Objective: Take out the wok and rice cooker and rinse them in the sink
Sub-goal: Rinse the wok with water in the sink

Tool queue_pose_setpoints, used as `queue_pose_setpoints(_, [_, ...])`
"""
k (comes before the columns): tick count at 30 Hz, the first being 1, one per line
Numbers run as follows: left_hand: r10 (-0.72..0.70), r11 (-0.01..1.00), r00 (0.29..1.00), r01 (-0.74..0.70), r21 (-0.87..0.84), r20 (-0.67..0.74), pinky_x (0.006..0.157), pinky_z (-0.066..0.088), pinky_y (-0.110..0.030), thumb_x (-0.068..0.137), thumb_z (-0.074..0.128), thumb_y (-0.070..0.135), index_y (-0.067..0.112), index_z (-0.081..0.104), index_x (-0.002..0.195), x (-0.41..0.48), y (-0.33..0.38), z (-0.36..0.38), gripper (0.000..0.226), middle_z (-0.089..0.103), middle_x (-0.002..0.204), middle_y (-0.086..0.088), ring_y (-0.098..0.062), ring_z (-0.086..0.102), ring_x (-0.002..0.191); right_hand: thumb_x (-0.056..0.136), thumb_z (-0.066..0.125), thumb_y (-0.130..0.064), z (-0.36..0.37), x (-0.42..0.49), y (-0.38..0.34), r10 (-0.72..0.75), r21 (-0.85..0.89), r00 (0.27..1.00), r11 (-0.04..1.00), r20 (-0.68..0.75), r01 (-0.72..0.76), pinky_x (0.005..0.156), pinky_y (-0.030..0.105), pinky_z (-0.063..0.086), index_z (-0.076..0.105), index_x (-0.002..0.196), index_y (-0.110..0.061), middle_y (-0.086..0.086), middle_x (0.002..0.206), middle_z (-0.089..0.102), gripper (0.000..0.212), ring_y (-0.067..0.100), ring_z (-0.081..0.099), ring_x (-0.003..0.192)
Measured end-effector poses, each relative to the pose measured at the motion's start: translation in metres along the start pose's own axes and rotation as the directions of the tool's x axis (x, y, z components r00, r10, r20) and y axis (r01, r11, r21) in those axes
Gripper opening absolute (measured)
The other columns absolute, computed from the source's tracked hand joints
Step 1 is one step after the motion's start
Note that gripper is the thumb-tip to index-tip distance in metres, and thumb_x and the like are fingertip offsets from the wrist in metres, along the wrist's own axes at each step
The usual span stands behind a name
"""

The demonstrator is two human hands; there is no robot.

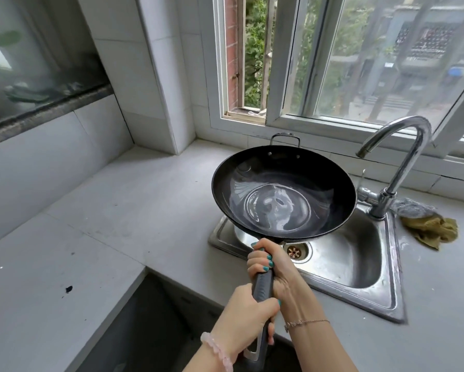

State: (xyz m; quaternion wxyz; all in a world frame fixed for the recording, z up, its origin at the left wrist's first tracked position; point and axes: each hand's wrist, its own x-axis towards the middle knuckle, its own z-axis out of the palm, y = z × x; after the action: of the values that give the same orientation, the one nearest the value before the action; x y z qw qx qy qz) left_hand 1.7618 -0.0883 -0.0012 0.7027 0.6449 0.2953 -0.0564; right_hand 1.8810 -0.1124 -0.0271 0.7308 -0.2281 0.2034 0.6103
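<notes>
A pale grey counter [112, 210] is running along the left and wrapping round the corner under the window [279, 76].

The left hand [248, 304], wearing one pink bead bracelet, is clenching the lower part of the handle [264, 287], its fingers wrapping fully round the grip.

One wok [283, 191] is being held in the air, hanging over the left end of the sink [359, 267] and the counter edge beside it. It is round, black and deep-sided, with a thin bare rim. Its flat bottom is shining with what looks like a thin pool of water, throwing back pale glare. Two small rivets are showing on the far inner wall, and one metal loop [284, 136] is sticking up from the far rim. The handle is dark, ending in a silvery tip at the bottom edge of the view.

The right hand [272, 267], wearing one thin chain bracelet, is gripping the same handle higher up, just beneath the wok's near rim. Both hands are closing tightly on the handle, one above the other.

One steel sink is sitting in the counter, with one round drain [295, 251] showing just right of the right hand. One curved chrome tap [397, 157] is standing at the sink's back corner, its spout ending near the wok's right rim. One crumpled yellow-brown cloth [429, 229] is lying on the counter right of the tap, with one silvery scourer [410, 208] touching it.
</notes>
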Motion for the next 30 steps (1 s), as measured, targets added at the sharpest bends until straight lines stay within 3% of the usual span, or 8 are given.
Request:
queue_pose_setpoints(6, [-0.021,0.994,1.0,0.022,0.105,-0.016,0.055,0.045,-0.026,0.078,0.057,0.018,0.008,0.052,0.087,0.005,-0.012,0.006,0.015,0.052,0.058,-0.001,-0.012,0.051,0.049,0.077,0.045,-0.003,-0.012,-0.007,0.002,0.014,-0.023,1.0,1.0,-0.022,-0.015,0.026,0.013,0.021,0.025,0.044,-0.019,-0.005,0.033,0.025,0.041,0.007,0.024,0.022])
queue_pose_setpoints(15, [0.014,0.998,0.999,-0.017,0.057,0.049,0.048,0.048,-0.026,0.086,0.054,0.005,0.002,0.052,0.09,-0.012,-0.023,-0.011,0.005,0.051,0.06,-0.007,-0.013,0.051,0.045,0.081,0.044,-0.003,-0.007,-0.013,0.027,-0.089,-0.045,0.993,0.995,-0.08,0.085,0.026,0.015,0.024,0.027,0.047,-0.019,-0.006,0.035,0.027,0.041,0.006,0.025,0.023])
queue_pose_setpoints(21, [0.021,0.999,0.981,-0.011,-0.054,0.191,0.044,0.048,-0.024,0.088,0.051,0.0,0.004,0.05,0.085,-0.035,-0.026,-0.045,0.005,0.05,0.058,-0.005,-0.012,0.05,0.042,0.085,0.04,-0.005,0.009,-0.012,0.065,-0.226,-0.034,0.97,0.974,-0.094,0.224,0.025,0.015,0.026,0.027,0.047,-0.018,-0.007,0.034,0.027,0.043,0.005,0.026,0.023])
queue_pose_setpoints(30, [-0.015,0.998,0.91,0.041,-0.053,0.414,0.042,0.046,-0.025,0.087,0.054,-0.001,0.002,0.051,0.086,-0.09,-0.05,-0.097,0.004,0.05,0.055,-0.007,-0.015,0.048,0.042,0.089,0.038,-0.01,0.014,-0.021,0.145,-0.385,-0.001,0.915,0.922,-0.119,0.387,0.026,0.014,0.025,0.034,0.041,-0.015,-0.008,0.034,0.029,0.048,0.003,0.027,0.024])
